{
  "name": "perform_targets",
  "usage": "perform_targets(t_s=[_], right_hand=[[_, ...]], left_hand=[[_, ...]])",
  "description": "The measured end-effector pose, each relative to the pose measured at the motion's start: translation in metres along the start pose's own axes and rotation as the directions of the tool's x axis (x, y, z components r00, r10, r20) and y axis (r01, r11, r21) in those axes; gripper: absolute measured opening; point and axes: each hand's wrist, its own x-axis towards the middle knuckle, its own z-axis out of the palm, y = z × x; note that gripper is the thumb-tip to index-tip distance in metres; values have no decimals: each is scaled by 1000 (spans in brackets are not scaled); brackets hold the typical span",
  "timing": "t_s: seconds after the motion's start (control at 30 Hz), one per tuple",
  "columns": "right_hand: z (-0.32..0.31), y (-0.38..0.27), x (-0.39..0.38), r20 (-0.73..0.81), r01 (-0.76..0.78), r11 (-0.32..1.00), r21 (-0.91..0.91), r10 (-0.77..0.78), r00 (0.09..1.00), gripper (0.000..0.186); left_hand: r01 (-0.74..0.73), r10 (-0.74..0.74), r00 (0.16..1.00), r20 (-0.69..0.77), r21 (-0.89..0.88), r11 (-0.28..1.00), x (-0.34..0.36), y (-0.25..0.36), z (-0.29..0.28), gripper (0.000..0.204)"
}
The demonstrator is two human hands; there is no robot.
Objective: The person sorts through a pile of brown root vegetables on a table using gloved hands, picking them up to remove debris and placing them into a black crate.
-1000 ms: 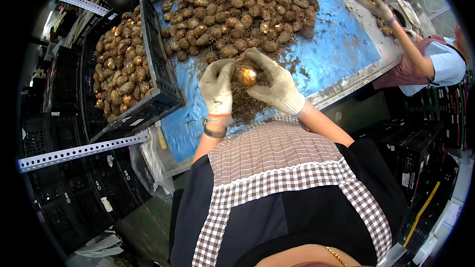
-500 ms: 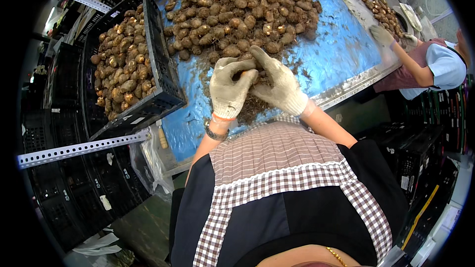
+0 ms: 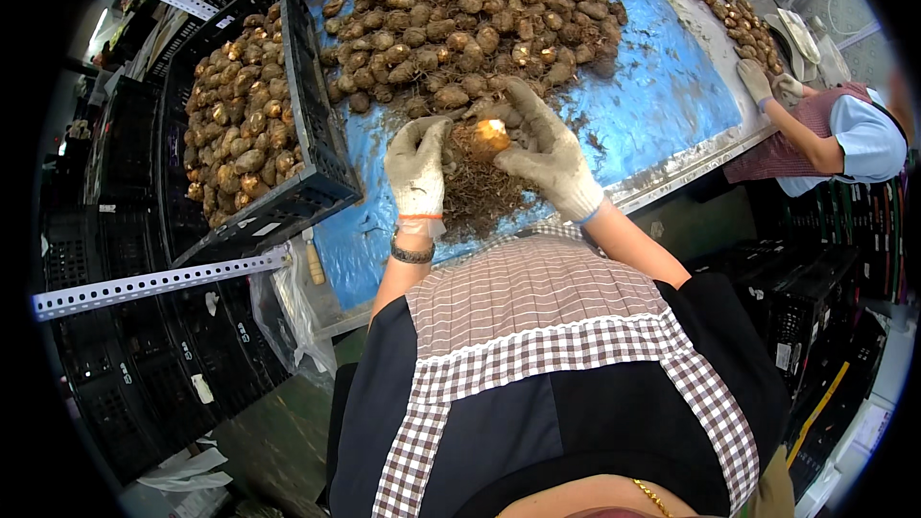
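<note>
My right hand (image 3: pixel 552 158), in a dirty pale work glove, grips a brown taro corm (image 3: pixel 487 138) between thumb and fingers. A pale orange cut face shows at the corm's upper end. To its left, apart from it, my gloved left hand (image 3: pixel 417 168) has its fingers curled toward the thumb; what they hold, if anything, is hidden. Loose fibrous roots (image 3: pixel 480 194) lie heaped beneath and between my hands. Just beyond rises a big pile of hairy taro corms (image 3: pixel 460 24) on a blue plastic sheet (image 3: pixel 672 86).
Left of my hands, a black crate (image 3: pixel 321 149) holds more taro corms (image 3: pixel 240 129). A wooden handle (image 3: pixel 315 264) lies near the table edge beside a perforated metal bar (image 3: pixel 158 286). At right, a co-worker's gloved hand (image 3: pixel 755 82) is near another taro heap (image 3: pixel 748 34). Black crates (image 3: pixel 168 364) stand lower left.
My hands have moved apart, the left one shifting left. The corm, mostly hidden between them before, now shows its cut end in my right hand.
</note>
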Motion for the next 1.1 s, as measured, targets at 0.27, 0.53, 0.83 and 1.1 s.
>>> perform_targets(t_s=[0.27, 0.53, 0.83, 1.1], right_hand=[[-1, 3, 5, -53, -55, 992, 113, 61, 997, 82], [-1, 1, 13, -22, -102, 841, 531, 133, 991, 65], [0, 1, 10, -5, -135, 828, 544, 164, 986, 57], [-1, 10, 7, -79, -183, 779, 600, 285, 955, 42]], left_hand=[[-455, 456, 887, 70, -31, 890, -14, 27, 22, 14], [-384, 383, 921, 73, -7, 923, -27, 11, 17, 9], [-686, 668, 726, 163, 243, 686, -20, 11, 24, 46], [-714, 733, 676, 69, 305, 630, -8, 17, 27, 14]])
